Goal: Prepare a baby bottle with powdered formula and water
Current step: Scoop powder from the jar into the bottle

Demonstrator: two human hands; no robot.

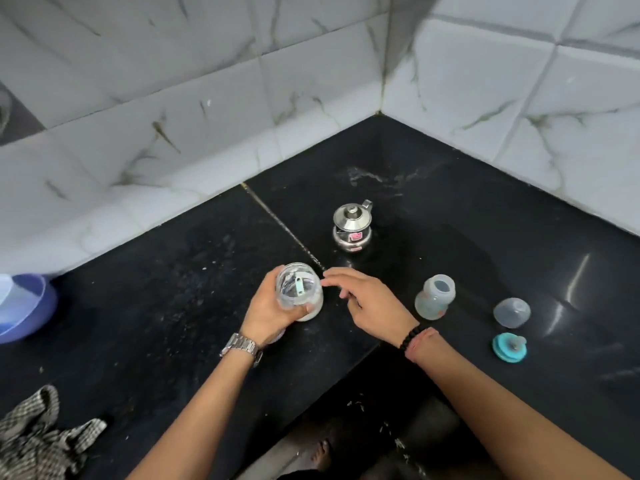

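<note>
Head view: left hand (273, 311) clamped on jar (300, 292), right hand (367, 306) spread apart; pot's (352, 227) pink sticker unreadable.

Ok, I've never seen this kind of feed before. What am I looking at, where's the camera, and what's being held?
There is no machine here: a person works with bare hands, and the one camera sits on their head, looking down at a black counter in a tiled corner. The left hand, with a wristwatch, grips a clear jar that has white powder at the bottom and a scoop inside. The right hand hovers beside the jar's mouth, holding nothing. On the counter stand a small steel pot with its lid on, an open baby bottle, its clear cap and the teal teat ring. A blue bowl and a checked cloth lie at the left.
</note>
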